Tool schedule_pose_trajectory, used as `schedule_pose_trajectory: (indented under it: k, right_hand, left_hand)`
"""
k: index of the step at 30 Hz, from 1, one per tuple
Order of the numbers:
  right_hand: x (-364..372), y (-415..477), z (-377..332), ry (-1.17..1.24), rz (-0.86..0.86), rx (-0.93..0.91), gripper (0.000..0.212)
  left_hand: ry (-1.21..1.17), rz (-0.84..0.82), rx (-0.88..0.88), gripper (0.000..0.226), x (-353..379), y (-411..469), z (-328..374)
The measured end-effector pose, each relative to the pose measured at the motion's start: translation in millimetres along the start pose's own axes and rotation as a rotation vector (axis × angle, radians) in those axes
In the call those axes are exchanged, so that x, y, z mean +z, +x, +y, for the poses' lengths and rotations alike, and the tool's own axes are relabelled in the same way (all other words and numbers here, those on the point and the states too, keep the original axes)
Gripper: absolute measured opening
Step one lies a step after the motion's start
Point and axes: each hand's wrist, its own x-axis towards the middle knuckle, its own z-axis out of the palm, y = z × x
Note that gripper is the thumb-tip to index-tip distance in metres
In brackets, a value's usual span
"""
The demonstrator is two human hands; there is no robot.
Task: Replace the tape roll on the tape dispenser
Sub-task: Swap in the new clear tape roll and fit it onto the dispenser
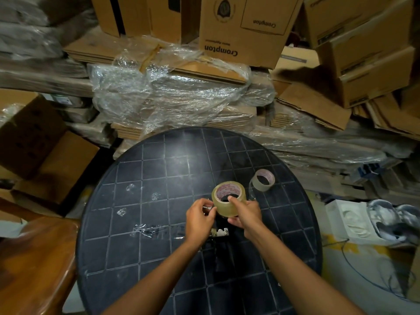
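A full roll of clear tape with a pink-printed core is held above the round dark table. My right hand grips it, thumb inside the core. My left hand pinches at the roll's left side, where a bit of tape end shows. The black tape dispenser lies on the table under and behind my hands, with its metal toothed blade showing; most of it is hidden. A thin, nearly used-up tape roll lies on the table to the right, beyond my hands.
Scraps of clear tape stick to the table left of my hands. Stacked cardboard boxes and plastic-wrapped flat cartons crowd behind the table. A wooden chair stands at the left, white moulded packaging at the right.
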Motion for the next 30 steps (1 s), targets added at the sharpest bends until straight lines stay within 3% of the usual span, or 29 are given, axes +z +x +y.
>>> schedule_pose_trajectory:
  k: [5,12,19,30]
  right_hand:
    - [-3,10,-2,-0.012,-0.015,0.001,0.069]
    - [-8,27,-9,-0.044,-0.02,0.018,0.064]
    - [-20,43,-25,-0.073,-0.033,0.036,0.063]
    - [-40,61,-47,-0.106,-0.055,0.048,0.066]
  left_hand:
    - [-0.005,0.015,-0.057,0.005,13,6,4]
    - [-0.329,0.098,-0.212,0.005,36,4,16]
    - [-0.285,0.159,-0.18,0.024,58,16,18]
    - [-0.314,0.196,-0.191,0.011,93,29,28]
